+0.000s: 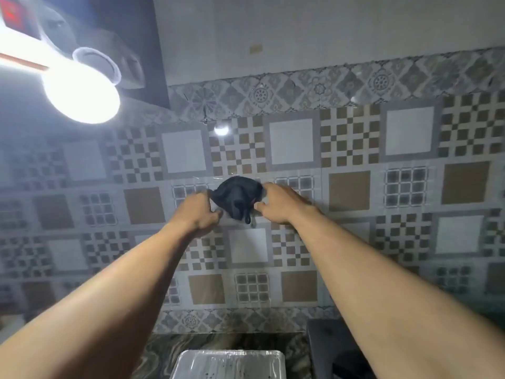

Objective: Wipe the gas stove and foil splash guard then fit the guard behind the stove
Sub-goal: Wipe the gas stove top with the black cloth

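Note:
A dark cloth (237, 196) is bunched against the patterned tile wall (349, 187) at arm's length, with a small loop hanging from its lower edge. My left hand (200, 212) pinches its left side, and my right hand (278, 203) grips its right side. Both arms reach up and forward. At the bottom edge of the view lies a shiny foil piece (229, 363) on the marbled counter (164, 348). The gas stove's dark corner (336, 348) shows at the lower right, partly hidden by my right forearm.
A bright bulb (82, 97) glares at the upper left beside a dark cabinet edge (158, 50). Its reflection (221, 129) shines on the tiles. A plain pale wall (328, 28) rises above the tile border.

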